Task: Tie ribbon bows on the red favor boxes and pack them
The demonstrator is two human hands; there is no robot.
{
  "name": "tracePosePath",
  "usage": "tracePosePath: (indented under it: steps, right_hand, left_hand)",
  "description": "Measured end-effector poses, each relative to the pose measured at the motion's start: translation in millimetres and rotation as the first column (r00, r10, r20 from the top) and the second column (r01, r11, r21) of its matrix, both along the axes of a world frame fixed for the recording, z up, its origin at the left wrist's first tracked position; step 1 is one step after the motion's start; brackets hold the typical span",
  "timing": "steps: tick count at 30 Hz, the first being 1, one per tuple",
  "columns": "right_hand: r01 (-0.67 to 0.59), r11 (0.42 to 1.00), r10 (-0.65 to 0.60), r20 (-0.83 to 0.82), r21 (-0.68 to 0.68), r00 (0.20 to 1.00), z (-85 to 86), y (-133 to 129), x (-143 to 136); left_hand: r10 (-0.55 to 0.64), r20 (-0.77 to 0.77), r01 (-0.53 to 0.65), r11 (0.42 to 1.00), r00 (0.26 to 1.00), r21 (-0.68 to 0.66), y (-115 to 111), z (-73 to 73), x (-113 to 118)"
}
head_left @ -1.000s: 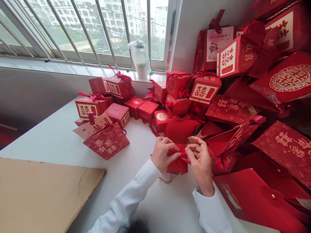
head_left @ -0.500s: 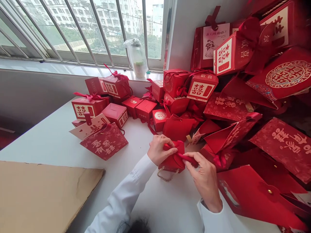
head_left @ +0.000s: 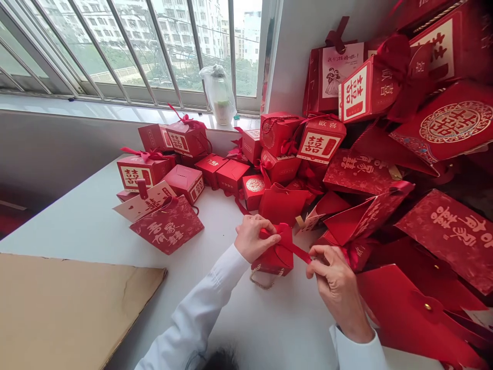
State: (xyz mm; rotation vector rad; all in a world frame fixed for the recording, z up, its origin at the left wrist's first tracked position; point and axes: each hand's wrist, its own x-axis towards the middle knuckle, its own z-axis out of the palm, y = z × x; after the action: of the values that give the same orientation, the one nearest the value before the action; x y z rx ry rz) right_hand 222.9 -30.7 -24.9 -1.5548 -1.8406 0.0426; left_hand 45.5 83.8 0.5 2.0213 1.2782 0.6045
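A small red gift box (head_left: 274, 261) with a twisted cord handle (head_left: 262, 281) sits on the white table in front of me. On its top lies a red ribbon (head_left: 296, 250). My left hand (head_left: 255, 237) rests on the box, thumb and fingers pinching the ribbon at the knot. To the right, my right hand (head_left: 334, 277) grips the ribbon's end between thumb and fingers, and the strip is stretched straight between both hands. Part of the box top is hidden by my left hand.
Red gift boxes and bags (head_left: 283, 205) are heaped at the right and back. A smaller group, with a patterned red bag (head_left: 167, 226), stands at the left. Cardboard (head_left: 77, 303) lies at the lower left. A bagged cup (head_left: 223, 105) stands on the windowsill.
My right hand has moved right and slightly down, drawing the ribbon out longer and flatter. My left hand has stayed on the box.
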Motion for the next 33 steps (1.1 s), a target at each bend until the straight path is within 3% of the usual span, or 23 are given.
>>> tracePosePath:
  steps: [3,8,11,14,18,23,30,33]
  right_hand:
    - [0.059,0.998,-0.056,-0.111,0.018,0.992,7.8,2,-3]
    - [0.167,0.983,-0.183,-0.369,-0.074,0.911,17.9,16,-24]
    - [0.291,0.956,-0.251,-0.390,0.045,0.886,20.3,18,-31]
    - [0.237,0.948,-0.196,-0.200,0.211,0.960,19.3,19,-33]
    - [0.100,0.983,-0.110,0.059,0.152,0.992,11.5,26,-35]
    - [0.056,0.989,-0.078,0.151,0.140,0.985,6.8,36,-40]
    - [-0.089,0.960,-0.038,0.438,0.264,0.898,7.4,40,-39]
    - [-0.162,0.968,0.049,0.490,0.192,0.870,7.2,38,-37]
  left_hand:
    - [-0.006,-0.005,0.006,1.000,1.000,0.009,-1,-0.5,0]
    - [-0.002,-0.010,0.002,1.000,1.000,-0.004,-2,0.5,-2]
    - [-0.006,0.010,0.006,1.000,1.000,-0.024,-2,1.5,-3]
    - [-0.002,0.007,0.002,0.999,1.000,-0.041,-1,1.9,-3]
    - [-0.001,0.014,0.001,0.999,1.000,-0.039,-1,0.5,-2]
    - [0.000,0.025,0.001,0.999,1.000,-0.047,-1,-0.8,-3]
    - [0.041,0.012,-0.041,0.998,0.999,-0.046,-1,-1.2,-1]
    - [0.062,-0.003,-0.062,0.998,0.998,-0.032,-2,-2.6,1]
